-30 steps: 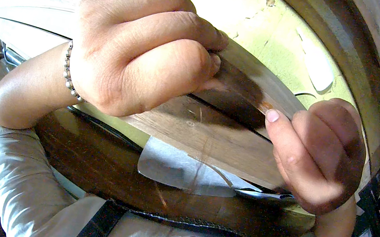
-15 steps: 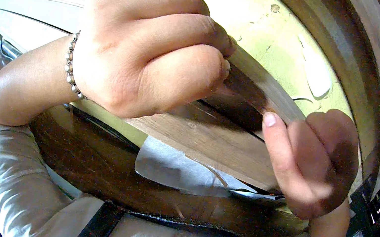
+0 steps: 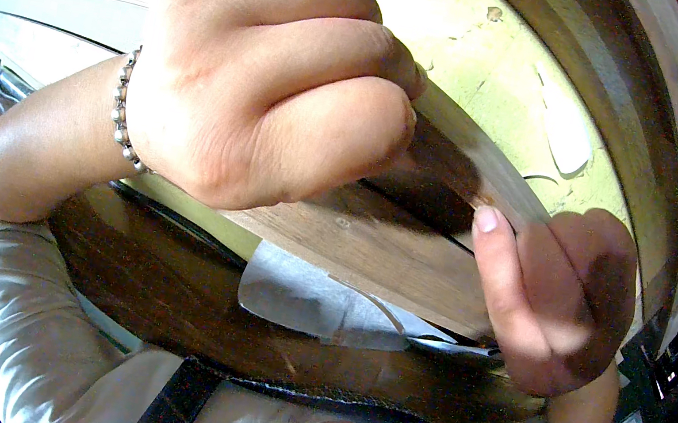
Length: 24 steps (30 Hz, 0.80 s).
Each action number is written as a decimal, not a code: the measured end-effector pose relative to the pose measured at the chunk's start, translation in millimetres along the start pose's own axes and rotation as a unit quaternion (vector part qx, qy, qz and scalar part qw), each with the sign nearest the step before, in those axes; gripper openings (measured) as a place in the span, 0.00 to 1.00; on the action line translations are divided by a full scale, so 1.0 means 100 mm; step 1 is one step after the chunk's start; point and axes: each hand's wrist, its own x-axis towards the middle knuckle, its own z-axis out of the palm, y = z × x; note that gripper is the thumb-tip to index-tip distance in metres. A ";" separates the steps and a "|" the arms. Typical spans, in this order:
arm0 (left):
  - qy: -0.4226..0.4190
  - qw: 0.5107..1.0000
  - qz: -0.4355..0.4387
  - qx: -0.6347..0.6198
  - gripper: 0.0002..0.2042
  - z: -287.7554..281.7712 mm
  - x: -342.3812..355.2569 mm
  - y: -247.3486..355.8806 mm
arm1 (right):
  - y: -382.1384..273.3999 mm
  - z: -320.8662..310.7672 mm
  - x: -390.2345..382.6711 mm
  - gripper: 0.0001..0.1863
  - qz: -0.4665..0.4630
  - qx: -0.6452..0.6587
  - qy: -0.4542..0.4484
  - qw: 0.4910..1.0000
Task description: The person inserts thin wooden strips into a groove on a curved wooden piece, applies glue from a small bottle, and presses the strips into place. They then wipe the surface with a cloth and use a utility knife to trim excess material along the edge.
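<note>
Wooden boards (image 3: pixel 402 262) are laid left to right over the yellow-green table (image 3: pixel 465 49), dark gap between them. Over the last second the left hand (image 3: pixel 260 91) has been shifted slightly right along them; span between hands is narrowed, so roughly the same stretch is being handled. Its fingers are curled; tips hidden, can't tell if anything is pinched. Right hand (image 3: pixel 558 293): thumb extended, tip apparently set on the far board near the gap; grip underneath can't be confirmed.
</note>
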 end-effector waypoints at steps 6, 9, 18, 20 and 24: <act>0.001 1.000 -0.004 -0.002 0.11 -0.04 0.01 0.00 | 0.01 -0.06 -0.02 0.23 0.007 0.014 -0.004 1.000; -0.003 1.000 -0.005 0.002 0.12 -0.07 0.05 -0.01 | 0.05 -0.11 0.01 0.23 -0.003 0.012 0.002 1.000; 0.004 1.000 -0.005 0.009 0.12 -1.04 0.25 -0.77 | 0.46 -0.82 0.91 0.22 -0.016 0.037 0.018 0.999; 0.004 1.000 -0.004 0.015 0.12 -1.13 0.26 -0.84 | 0.50 -0.86 1.07 0.21 -0.021 0.048 0.017 0.999; 0.007 1.000 -0.005 0.023 0.14 -1.12 0.26 -0.84 | 0.51 -0.90 1.14 0.22 -0.037 -0.010 0.028 0.999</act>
